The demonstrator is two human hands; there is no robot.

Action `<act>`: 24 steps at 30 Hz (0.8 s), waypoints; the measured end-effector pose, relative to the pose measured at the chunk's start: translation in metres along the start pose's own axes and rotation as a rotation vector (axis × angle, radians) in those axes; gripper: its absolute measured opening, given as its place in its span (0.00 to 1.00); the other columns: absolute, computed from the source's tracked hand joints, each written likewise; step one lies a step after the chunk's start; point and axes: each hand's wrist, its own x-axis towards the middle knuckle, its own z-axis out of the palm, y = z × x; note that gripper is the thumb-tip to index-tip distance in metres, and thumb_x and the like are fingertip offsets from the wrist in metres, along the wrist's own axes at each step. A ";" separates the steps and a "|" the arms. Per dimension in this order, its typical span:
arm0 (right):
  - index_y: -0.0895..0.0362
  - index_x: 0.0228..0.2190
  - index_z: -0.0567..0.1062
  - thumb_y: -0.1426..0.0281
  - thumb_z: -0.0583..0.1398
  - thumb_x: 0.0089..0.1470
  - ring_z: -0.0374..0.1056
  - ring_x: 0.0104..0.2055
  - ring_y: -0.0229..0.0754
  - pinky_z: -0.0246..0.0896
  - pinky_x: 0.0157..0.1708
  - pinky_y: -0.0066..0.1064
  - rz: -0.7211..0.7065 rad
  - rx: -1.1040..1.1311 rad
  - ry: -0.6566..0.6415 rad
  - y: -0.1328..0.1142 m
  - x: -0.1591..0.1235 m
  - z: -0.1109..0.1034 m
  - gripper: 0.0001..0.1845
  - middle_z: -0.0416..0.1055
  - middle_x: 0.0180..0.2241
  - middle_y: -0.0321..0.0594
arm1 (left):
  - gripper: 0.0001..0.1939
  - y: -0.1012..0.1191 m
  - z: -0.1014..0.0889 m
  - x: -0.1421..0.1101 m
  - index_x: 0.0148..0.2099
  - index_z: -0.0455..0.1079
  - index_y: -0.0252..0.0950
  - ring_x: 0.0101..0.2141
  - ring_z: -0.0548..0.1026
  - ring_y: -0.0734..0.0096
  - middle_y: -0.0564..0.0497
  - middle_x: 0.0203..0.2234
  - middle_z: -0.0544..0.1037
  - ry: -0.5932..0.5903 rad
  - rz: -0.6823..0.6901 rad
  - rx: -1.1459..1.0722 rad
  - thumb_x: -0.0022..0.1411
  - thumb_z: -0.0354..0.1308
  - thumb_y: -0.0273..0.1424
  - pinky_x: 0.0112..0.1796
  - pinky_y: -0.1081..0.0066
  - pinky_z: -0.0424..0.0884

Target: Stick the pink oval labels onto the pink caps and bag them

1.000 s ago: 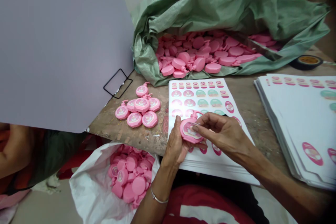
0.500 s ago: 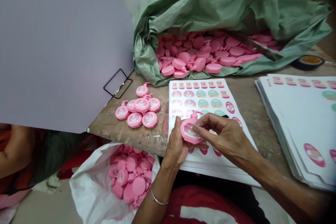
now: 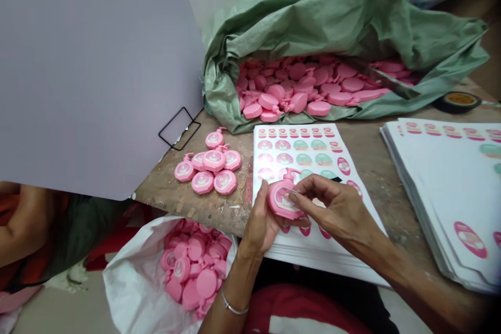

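A small pink toy pump bottle (image 3: 282,202) rests in my left hand (image 3: 261,222), its pump head pointing up and away. My left fingers are wrapped round its back and lower side. My right hand (image 3: 332,201) pinches the right part of an oval sticker (image 3: 282,197) against the bottle's front; thumb and fingers cover part of it. Both hands are over a stack of sticker sheets (image 3: 270,133) printed with pink and green labels. To the left lie several labelled pink bottles (image 3: 213,159) in a loose pile.
A green sack (image 3: 313,21) full of plain pink bottles lies open at the back. Below the table's left edge, a white sack (image 3: 129,276) holds more. Another sheet stack (image 3: 438,177) and a tape roll (image 3: 457,102) are at right. A person's arm (image 3: 29,219) shows behind a grey panel (image 3: 90,73).
The view has shifted slightly. My left hand still holds the bottle, and my right fingers remain at the sticker with only a small movement.
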 end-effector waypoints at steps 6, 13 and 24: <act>0.55 0.25 0.72 0.61 0.62 0.53 0.67 0.25 0.38 0.64 0.25 0.29 -0.056 -0.074 0.000 -0.007 -0.001 -0.002 0.11 0.71 0.23 0.36 | 0.23 0.007 -0.003 -0.012 0.55 0.68 0.36 0.25 0.73 0.76 0.48 0.35 0.76 -0.090 0.064 0.169 0.58 0.62 0.34 0.27 0.74 0.73; 0.58 0.30 0.75 0.69 0.56 0.60 0.73 0.33 0.43 0.65 0.34 0.34 -0.533 -0.639 0.252 -0.012 -0.010 0.000 0.10 0.77 0.31 0.43 | 0.17 0.002 0.006 -0.009 0.52 0.68 0.34 0.21 0.68 0.82 0.54 0.27 0.70 -0.080 0.112 0.249 0.62 0.58 0.34 0.23 0.79 0.70; 0.51 0.53 0.71 0.51 0.53 0.60 0.74 0.39 0.49 0.70 0.39 0.42 -0.004 -0.294 0.404 0.012 0.004 -0.061 0.26 0.78 0.41 0.45 | 0.17 0.010 0.004 -0.013 0.49 0.67 0.28 0.40 0.78 0.56 0.41 0.38 0.76 -0.079 -0.016 0.070 0.58 0.61 0.28 0.33 0.64 0.79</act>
